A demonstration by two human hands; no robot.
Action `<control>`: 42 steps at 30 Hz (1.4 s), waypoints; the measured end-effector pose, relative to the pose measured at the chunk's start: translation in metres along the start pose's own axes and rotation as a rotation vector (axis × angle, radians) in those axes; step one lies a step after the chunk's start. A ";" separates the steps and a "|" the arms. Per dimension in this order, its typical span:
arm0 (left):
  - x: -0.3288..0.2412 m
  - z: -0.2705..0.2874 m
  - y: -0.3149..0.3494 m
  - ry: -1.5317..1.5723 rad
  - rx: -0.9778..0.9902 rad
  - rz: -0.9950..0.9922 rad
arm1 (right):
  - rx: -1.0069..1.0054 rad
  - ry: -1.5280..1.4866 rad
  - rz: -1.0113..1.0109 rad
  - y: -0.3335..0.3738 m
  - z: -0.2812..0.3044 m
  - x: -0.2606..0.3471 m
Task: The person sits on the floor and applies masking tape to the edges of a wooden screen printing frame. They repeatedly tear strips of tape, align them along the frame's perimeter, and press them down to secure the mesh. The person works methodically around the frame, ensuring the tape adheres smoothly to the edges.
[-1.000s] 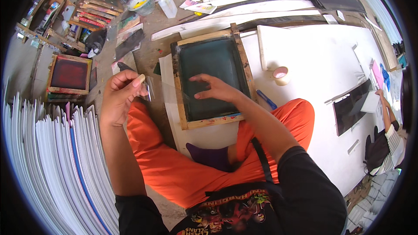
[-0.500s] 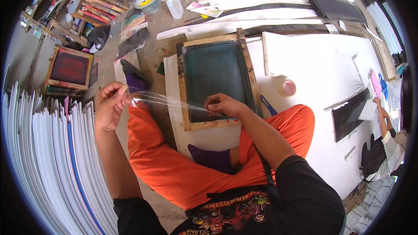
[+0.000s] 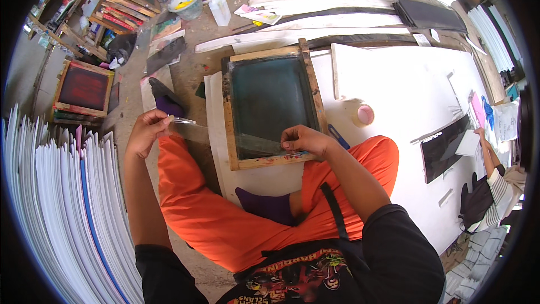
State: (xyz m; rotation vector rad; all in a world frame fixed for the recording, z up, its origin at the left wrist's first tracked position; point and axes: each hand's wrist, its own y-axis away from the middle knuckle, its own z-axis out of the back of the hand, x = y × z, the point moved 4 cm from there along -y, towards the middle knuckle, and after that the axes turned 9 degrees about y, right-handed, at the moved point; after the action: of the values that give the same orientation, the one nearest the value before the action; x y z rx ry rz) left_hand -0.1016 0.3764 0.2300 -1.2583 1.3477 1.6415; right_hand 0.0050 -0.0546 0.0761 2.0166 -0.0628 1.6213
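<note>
Now right hand (image 3: 307,140), earlier spread, pinching clear strip (image 3: 247,142), left hand (image 3: 146,132) too

The head-worn fisheye looks down at the hands (image 3: 307,139).

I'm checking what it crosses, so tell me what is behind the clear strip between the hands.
Behind the clear strip, parts of a pale sheet and the wood-framed dark screen can be seen. What the right hand covers there cannot be seen.
</note>
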 end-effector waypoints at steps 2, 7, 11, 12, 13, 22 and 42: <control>-0.002 -0.003 -0.014 -0.027 0.003 -0.011 | -0.027 -0.021 0.021 0.008 -0.005 0.007; -0.030 -0.020 -0.054 -0.246 0.060 -0.077 | -0.030 -0.018 0.066 0.007 -0.004 -0.006; -0.057 -0.036 -0.092 -0.425 0.179 -0.149 | -0.044 -0.136 0.073 0.012 0.000 -0.001; -0.062 -0.040 -0.100 -0.454 0.203 -0.167 | -0.057 -0.168 0.067 0.011 0.001 -0.003; -0.065 -0.046 -0.109 -0.493 0.209 -0.193 | -0.071 -0.197 0.056 0.011 0.002 -0.005; -0.065 -0.097 -0.157 -0.734 0.260 -0.252 | -0.054 -0.031 0.075 0.017 0.000 -0.007; -0.072 -0.047 -0.148 -0.656 0.251 -0.325 | -0.096 -0.128 0.096 -0.001 -0.005 0.002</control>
State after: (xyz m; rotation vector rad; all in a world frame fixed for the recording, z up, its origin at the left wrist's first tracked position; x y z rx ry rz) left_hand 0.0685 0.3745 0.2488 -0.6553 0.8528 1.4203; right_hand 0.0015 -0.0512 0.0780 2.0689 -0.2832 1.5136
